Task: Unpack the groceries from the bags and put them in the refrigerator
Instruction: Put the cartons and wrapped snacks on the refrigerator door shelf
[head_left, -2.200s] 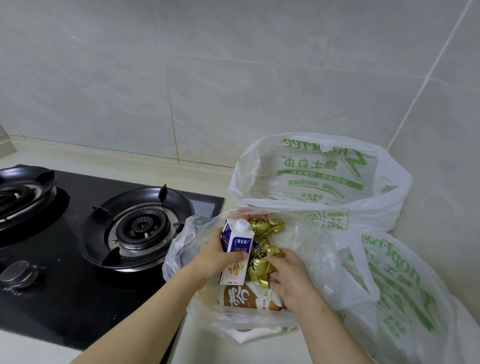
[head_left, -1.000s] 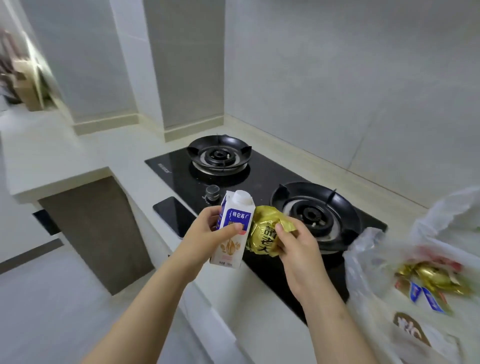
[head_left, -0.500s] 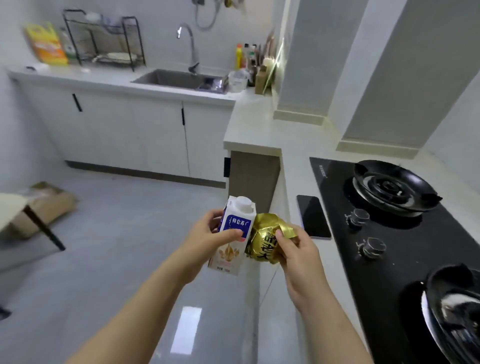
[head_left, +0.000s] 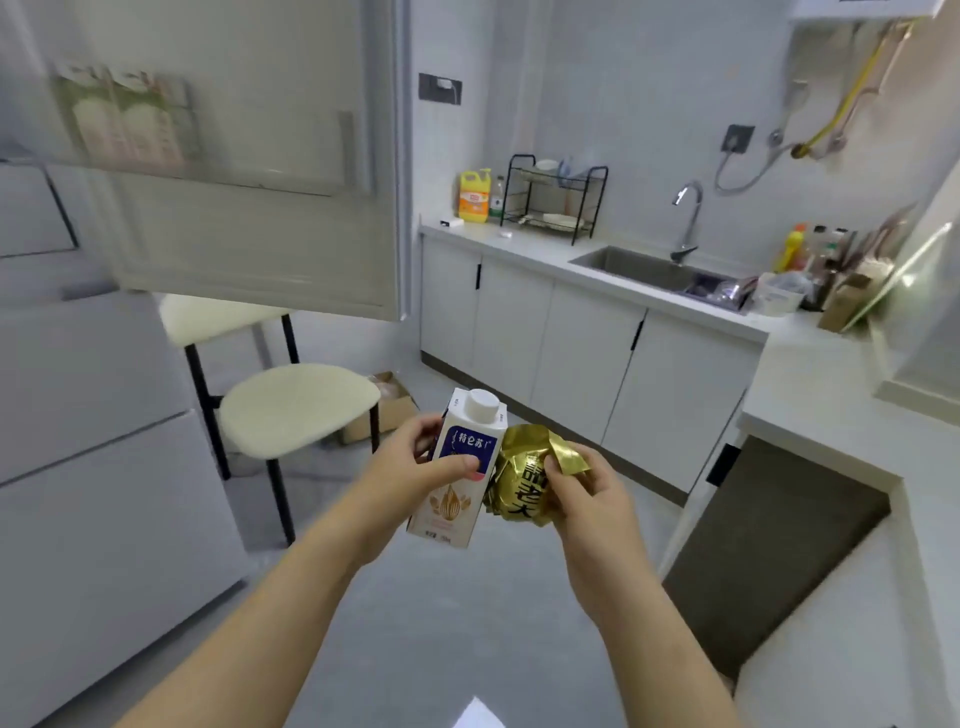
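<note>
Over grey floor (head_left: 441, 623) by open white refrigerator door (head_left: 249, 244): wraps left grip (head_left: 410, 467) round white-and-blue milk carton (head_left: 474, 434), pinches gold foil packet (head_left: 519, 486) in right grip (head_left: 592, 499), items touching.

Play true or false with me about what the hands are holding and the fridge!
1. The left hand holds a white carton with a white cap. True.
2. The right hand is empty. False: it grips a gold foil packet.
3. The refrigerator door is closed. False: it stands swung open, with cartons on its shelf.
4. A chair with a cream seat stands beside the fridge. True.
</note>
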